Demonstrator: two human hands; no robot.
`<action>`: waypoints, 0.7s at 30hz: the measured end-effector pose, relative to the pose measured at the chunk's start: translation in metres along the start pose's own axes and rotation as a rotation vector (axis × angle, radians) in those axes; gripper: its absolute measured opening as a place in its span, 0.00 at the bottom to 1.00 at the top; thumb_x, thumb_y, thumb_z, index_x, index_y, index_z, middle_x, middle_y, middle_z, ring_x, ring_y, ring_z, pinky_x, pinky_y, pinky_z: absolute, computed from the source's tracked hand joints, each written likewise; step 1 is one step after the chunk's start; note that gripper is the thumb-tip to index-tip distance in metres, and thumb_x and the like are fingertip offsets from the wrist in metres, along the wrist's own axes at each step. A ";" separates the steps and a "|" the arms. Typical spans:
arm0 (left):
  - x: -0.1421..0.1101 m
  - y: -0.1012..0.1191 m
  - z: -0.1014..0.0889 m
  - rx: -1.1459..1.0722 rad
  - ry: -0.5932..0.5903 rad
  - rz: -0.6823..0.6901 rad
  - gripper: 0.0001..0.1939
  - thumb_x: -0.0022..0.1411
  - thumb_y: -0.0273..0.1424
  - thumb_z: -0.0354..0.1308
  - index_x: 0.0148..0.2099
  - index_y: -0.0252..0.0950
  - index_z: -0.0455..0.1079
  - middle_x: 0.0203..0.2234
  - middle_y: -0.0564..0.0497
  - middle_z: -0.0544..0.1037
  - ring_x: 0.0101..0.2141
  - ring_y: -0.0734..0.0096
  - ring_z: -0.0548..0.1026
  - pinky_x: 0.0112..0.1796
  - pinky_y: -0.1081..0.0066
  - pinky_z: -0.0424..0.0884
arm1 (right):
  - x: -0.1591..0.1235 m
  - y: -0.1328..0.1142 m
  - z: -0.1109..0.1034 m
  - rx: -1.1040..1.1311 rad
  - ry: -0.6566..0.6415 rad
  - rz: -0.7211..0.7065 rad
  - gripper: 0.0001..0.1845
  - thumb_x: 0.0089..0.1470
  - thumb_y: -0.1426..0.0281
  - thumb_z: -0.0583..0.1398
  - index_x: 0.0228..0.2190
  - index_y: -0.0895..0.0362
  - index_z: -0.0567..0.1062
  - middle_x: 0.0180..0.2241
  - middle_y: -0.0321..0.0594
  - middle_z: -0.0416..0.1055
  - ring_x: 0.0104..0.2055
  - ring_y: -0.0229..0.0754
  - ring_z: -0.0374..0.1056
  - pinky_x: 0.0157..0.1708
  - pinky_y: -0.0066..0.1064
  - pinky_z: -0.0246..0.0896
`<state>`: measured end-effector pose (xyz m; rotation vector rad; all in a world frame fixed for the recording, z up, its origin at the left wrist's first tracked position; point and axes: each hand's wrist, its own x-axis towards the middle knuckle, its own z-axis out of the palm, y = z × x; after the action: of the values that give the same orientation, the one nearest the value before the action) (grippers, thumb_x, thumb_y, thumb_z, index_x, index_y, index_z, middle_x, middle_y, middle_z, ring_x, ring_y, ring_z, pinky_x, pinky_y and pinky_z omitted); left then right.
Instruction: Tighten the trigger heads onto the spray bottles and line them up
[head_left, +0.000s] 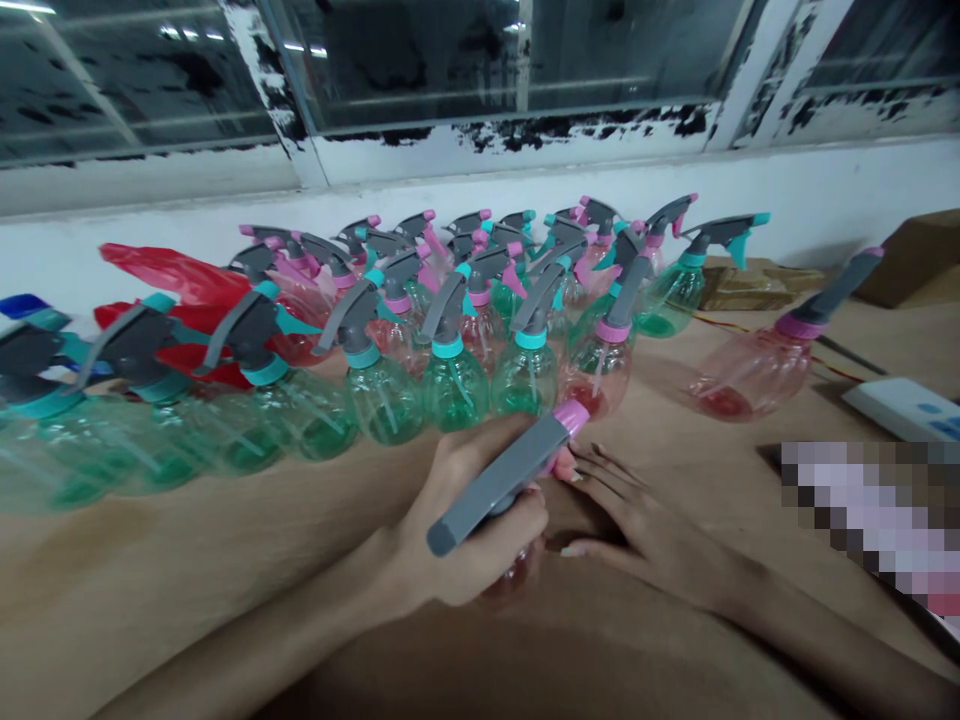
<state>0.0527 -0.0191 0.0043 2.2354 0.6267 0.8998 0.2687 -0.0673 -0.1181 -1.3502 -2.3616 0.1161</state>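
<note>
My left hand (457,510) is wrapped around a spray bottle (510,475) with a grey top and pink nozzle, close to the table's front. Most of the bottle's pinkish clear body is hidden behind the fingers. To its right, my right hand (645,520) has its fingers stretched out, thumb apart. Its fingertips reach close to the pink trigger; I cannot tell whether they touch it. Just beyond stand a green spray bottle (525,385) with a turquoise collar and a pink spray bottle (600,375).
Several more green and pink spray bottles (382,400) crowd the table (300,560) toward the wall. A lone pink bottle (757,370) stands at right, near a white device (900,405) and a cardboard box (915,260). Red plastic (180,275) lies at back left.
</note>
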 end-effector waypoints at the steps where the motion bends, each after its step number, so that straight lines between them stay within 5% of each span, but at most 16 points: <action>1: -0.001 -0.001 0.000 -0.016 -0.006 0.016 0.09 0.49 0.23 0.49 0.33 0.39 0.66 0.27 0.54 0.73 0.28 0.71 0.74 0.32 0.72 0.70 | 0.000 0.000 0.000 0.009 -0.006 0.008 0.36 0.54 0.56 0.56 0.59 0.57 0.52 0.61 0.46 0.53 0.63 0.47 0.45 0.59 0.50 0.47; 6: -0.002 -0.005 0.000 -0.050 -0.031 0.087 0.11 0.48 0.21 0.48 0.34 0.38 0.66 0.26 0.53 0.71 0.27 0.70 0.72 0.31 0.70 0.69 | 0.001 -0.001 -0.001 0.025 -0.020 0.022 0.36 0.53 0.55 0.56 0.58 0.57 0.55 0.60 0.46 0.54 0.63 0.47 0.46 0.59 0.49 0.47; 21: -0.002 -0.010 0.009 -0.052 0.066 -0.055 0.08 0.48 0.23 0.50 0.32 0.38 0.65 0.24 0.54 0.70 0.25 0.71 0.69 0.27 0.71 0.68 | 0.002 0.000 0.000 0.027 -0.038 0.012 0.39 0.54 0.55 0.55 0.61 0.55 0.47 0.62 0.45 0.49 0.64 0.47 0.43 0.60 0.50 0.44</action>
<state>0.0560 -0.0174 -0.0084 2.1390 0.6839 0.9545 0.2682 -0.0658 -0.1176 -1.3616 -2.3745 0.1780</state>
